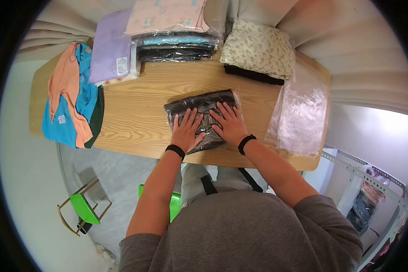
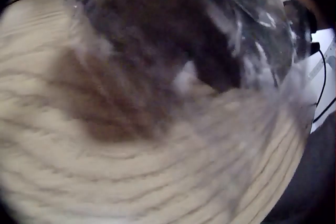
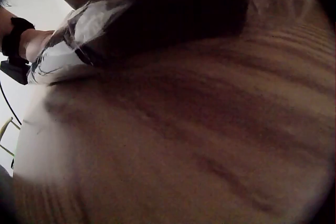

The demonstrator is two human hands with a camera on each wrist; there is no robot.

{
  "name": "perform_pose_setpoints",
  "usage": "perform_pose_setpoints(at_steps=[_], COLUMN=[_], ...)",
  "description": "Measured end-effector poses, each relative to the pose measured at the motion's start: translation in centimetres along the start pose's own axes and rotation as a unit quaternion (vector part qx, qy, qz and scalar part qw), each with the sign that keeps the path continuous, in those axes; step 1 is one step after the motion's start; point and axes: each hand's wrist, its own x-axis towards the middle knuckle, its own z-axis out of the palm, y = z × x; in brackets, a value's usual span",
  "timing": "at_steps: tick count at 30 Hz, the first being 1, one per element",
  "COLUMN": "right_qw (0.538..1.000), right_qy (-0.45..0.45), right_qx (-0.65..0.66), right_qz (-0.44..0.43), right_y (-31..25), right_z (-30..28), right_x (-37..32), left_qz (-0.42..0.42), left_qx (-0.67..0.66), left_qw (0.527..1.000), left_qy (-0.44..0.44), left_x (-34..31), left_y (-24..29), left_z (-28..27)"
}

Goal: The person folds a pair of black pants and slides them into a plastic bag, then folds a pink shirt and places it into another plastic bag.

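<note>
A folded dark garment in a clear plastic bag (image 1: 201,100) lies on the wooden table near its front edge. My left hand (image 1: 186,132) rests on its left part with the fingers straight and spread. On the right part my right hand (image 1: 232,127) presses flat, fingers also spread. In the left wrist view the bagged dark garment (image 2: 157,19) fills the top, blurred, with loose clear film over the wood below. The right wrist view shows the bag's shiny side (image 3: 97,24) and the garment in deep shadow. Neither hand's fingers curl round the bag.
Orange and blue garments (image 1: 68,99) lie at the table's left end. Behind are a purple bagged garment (image 1: 108,45), a stack of bagged clothes (image 1: 174,47) and a floral folded cloth (image 1: 258,47). Clear empty bags (image 1: 301,113) lie at right. A green chair (image 1: 84,208) stands on the floor.
</note>
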Motion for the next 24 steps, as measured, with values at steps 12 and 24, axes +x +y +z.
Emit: perform_pose_setpoints(at_steps=[12,24], right_qw=[0.998,1.0], right_qy=[0.015,-0.005], right_qx=[-0.061,0.009], right_qz=[0.013,0.028], right_y=[-0.7,0.3], right_z=[-1.2,-0.1], right_x=[0.1,0.6], left_qz=[0.054,0.028], left_qx=[0.014,-0.027], left_qw=[0.997,0.999], left_qy=[0.061,-0.028], left_x=[0.0,1.3], left_y=[0.7,-0.5], left_z=[-0.8,-0.8])
